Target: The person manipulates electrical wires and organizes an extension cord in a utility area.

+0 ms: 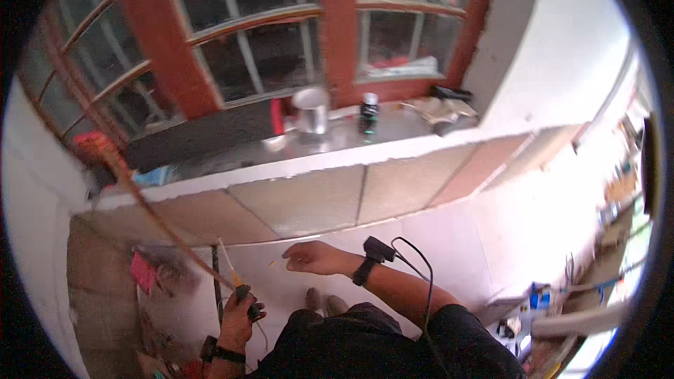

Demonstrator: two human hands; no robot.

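My left hand point(239, 312) is closed around a hand tool point(242, 293) with a yellow and black handle and a thin pale shaft pointing up. Beside it, a long brown rod point(161, 219) slants from the upper left down to the tool; whether they touch is unclear. My right hand point(306, 258) is held out over the pale floor point(421, 253), its fingers curled together near a tiny yellowish bit; what they hold, if anything, is too small to make out.
Ahead, a window ledge point(295, 163) carries a metal mug point(310, 111), a dark bottle point(368, 116) and crumpled material point(439, 111) below a red-framed window point(338, 35). A white wall point(42, 189) stands at left, with a pink item point(142, 271) lower down. Cluttered items point(540, 297) line the right.
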